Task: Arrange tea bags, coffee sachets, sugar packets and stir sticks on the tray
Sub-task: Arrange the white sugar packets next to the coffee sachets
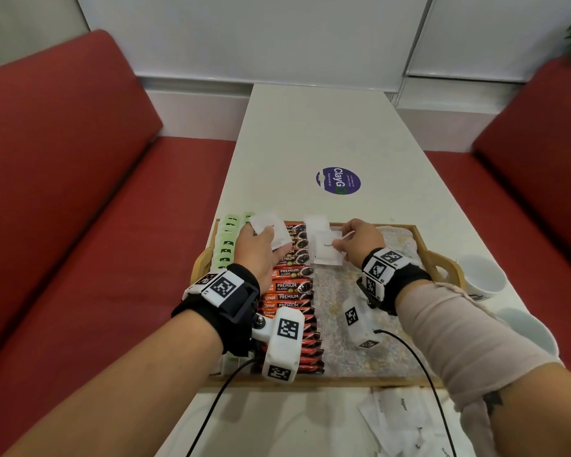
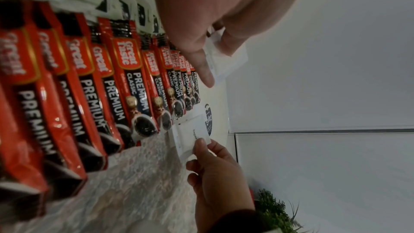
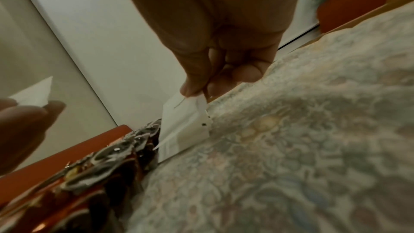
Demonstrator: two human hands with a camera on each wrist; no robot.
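Nearest me, behind both wrists, loose sugar packets [image 1: 406, 413] lay on the surface short of the tray [image 1: 442, 258]. My right hand [image 1: 360, 240] was pinched, thumb against fingertips, on the right edge of one sugar packet [image 1: 327, 253], its far side down on the tray's patterned liner [image 1: 350, 344] and the near side lifted. That packet ran leftward from the hand, its left edge just beside the ends of the coffee sachets [image 1: 289, 285], which lay in a row under and behind my left hand [image 1: 261, 250]. I judged the coming move to turn on that gap: the packet needed to drop flat to the right of the row without riding over it, and the right hand was the nearer one. Another packet [image 1: 315, 223] already lay just beyond its fingertips. My left hand was clamped on a small stack of spare packets [image 1: 271, 227], held above the sachets. Left of it sat the green tea bags [image 1: 226, 245].
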